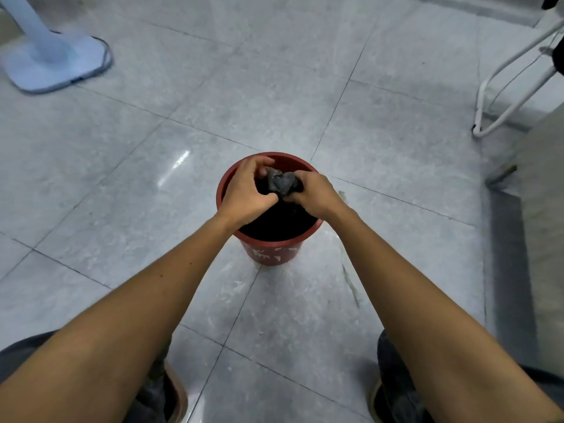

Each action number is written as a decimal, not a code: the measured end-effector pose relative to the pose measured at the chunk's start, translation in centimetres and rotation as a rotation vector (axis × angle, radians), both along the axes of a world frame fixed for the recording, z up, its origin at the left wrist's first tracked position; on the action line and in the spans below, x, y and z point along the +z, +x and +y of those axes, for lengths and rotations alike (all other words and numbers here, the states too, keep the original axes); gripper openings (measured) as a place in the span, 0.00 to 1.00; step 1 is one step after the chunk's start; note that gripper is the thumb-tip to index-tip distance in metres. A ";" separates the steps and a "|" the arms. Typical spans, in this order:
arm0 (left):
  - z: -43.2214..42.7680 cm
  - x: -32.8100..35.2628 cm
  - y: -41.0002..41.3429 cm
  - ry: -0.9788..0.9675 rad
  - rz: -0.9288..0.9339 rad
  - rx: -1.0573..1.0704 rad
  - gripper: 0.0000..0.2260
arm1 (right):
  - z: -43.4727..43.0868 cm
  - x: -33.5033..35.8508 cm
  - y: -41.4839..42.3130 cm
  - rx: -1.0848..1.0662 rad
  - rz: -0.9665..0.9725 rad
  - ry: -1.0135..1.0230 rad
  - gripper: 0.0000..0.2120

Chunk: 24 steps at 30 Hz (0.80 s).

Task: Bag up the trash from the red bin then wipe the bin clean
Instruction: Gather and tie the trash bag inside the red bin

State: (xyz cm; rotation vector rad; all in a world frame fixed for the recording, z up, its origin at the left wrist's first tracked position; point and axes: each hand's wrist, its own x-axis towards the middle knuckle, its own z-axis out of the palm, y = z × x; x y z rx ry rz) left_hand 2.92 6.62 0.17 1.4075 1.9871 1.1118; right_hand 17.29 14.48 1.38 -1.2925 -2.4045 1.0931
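A red bin (pixel 270 251) with white markings stands on the grey tiled floor in the middle of the view. A black trash bag (pixel 280 181) fills it, its top bunched into a crumpled knot above the opening. My left hand (pixel 247 190) grips the bunched plastic from the left, fingers curled over it. My right hand (pixel 317 193) pinches the same bunch from the right. Both hands hover over the bin's mouth. The trash inside is hidden by the dark bag.
A pale blue fan base (pixel 58 62) stands on the floor at the far left. A white metal tube frame (pixel 506 87) is at the right, beside a grey ledge (pixel 518 239). My knees and shoes show at the bottom edge.
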 end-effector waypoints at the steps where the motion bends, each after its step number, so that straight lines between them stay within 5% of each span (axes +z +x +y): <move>1: 0.2 -0.1 -0.3 -0.092 0.074 0.023 0.35 | 0.1 0.0 -0.1 -0.012 0.005 0.030 0.15; 4: 0.3 -1.2 -0.6 -0.311 0.255 -0.113 0.47 | 0.1 0.0 -0.2 -0.049 0.057 -0.010 0.13; 12: 1.0 -2.7 0.4 -0.058 0.162 0.061 0.25 | 1.2 0.1 2.1 -0.086 0.282 -0.460 0.11; 17: 1.8 -3.3 0.7 0.014 0.148 0.078 0.22 | 2.9 -3.6 5.4 -0.736 0.580 -0.417 0.08; 20: 2.1 -3.8 0.5 0.046 0.074 0.087 0.21 | 2.5 -9.3 8.2 -1.001 0.289 -0.294 0.10; 24: 2.2 -4.5 0.1 0.064 0.092 0.074 0.20 | 0.4 -17.3 11.3 -0.876 -0.213 -0.341 0.14</move>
